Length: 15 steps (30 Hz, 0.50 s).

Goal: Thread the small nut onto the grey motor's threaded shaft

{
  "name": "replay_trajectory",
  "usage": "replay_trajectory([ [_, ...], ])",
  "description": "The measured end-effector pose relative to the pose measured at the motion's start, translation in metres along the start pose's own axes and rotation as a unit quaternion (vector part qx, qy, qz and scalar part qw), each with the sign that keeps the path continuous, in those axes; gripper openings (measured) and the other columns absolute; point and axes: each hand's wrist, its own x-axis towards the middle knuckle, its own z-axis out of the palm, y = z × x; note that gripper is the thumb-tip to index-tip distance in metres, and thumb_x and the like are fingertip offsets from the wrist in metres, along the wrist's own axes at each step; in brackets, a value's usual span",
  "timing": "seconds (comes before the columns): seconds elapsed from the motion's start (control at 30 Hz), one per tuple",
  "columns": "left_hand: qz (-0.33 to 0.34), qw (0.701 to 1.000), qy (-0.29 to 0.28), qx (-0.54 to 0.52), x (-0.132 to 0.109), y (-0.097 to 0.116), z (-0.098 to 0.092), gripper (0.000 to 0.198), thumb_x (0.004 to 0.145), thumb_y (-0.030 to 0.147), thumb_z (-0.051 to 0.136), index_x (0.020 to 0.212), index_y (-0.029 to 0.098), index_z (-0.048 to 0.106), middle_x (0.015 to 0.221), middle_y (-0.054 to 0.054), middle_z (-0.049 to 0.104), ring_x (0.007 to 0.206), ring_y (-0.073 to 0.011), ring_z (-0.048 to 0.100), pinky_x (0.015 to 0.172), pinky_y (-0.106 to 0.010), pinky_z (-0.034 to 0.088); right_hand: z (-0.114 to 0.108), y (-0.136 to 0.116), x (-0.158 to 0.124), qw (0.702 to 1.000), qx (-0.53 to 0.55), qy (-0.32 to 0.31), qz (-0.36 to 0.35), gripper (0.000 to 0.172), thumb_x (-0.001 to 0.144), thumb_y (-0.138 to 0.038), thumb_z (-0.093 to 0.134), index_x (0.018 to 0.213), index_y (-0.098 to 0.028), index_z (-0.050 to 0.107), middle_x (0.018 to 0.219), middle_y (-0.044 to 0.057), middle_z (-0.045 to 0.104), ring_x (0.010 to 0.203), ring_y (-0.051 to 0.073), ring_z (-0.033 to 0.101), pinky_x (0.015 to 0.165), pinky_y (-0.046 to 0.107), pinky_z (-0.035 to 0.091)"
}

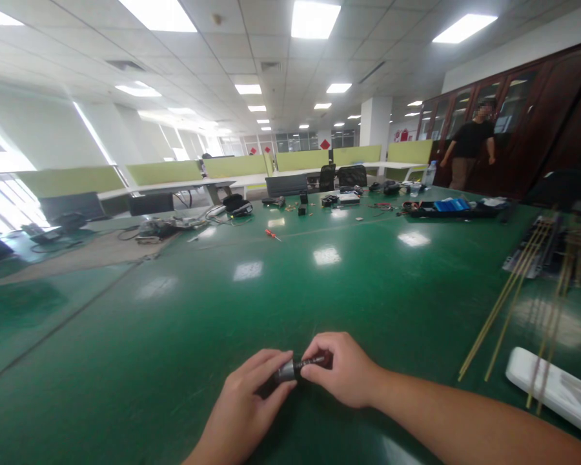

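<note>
Low over the near part of the green table (184,336), both my hands meet on one small part. My left hand (244,403) pinches a small grey cylindrical piece (286,371) between thumb and fingers. My right hand (346,371) is closed around a thin dark threaded rod (314,360) that sticks out of that grey piece. The two pieces appear joined end to end. What lies inside my right palm is hidden.
Several long thin brass rods (508,303) lie at the right, beside a white flat object (552,387) and a dark tray (537,252). A red screwdriver (271,234), tools and cables clutter the far end. A person in black (469,152) stands by wooden cabinets.
</note>
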Motion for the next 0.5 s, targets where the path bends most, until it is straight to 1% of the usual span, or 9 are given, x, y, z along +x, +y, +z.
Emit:
replay_trajectory([
  [0.3, 0.011, 1.0, 0.009, 0.008, 0.0005, 0.0031, -0.0016, 0.026, 0.089, 0.028, 0.067, 0.114, 0.031, 0.071, 0.104, 0.0, 0.073, 0.091, -0.0145, 0.072, 0.082, -0.02, 0.059, 0.0018, 0.0023, 0.0, 1.0, 0.001, -0.003, 0.001, 0.009, 0.076, -0.025, 0.072, 0.081, -0.018, 0.074, 0.072, 0.0, 0.066, 0.064, 0.013, 0.057, 0.06, 0.023, 0.041],
  [0.5, 0.007, 1.0, 0.003, 0.019, -0.0017, -0.0005, -0.0013, 0.027, 0.09, 0.028, 0.067, 0.116, 0.03, 0.07, 0.105, -0.002, 0.073, 0.093, -0.016, 0.072, 0.084, -0.023, 0.059, 0.0001, -0.0002, -0.0005, 1.0, 0.018, -0.001, 0.012, 0.009, 0.075, -0.024, 0.073, 0.08, -0.016, 0.074, 0.07, 0.0, 0.067, 0.063, 0.013, 0.057, 0.06, 0.023, 0.041],
])
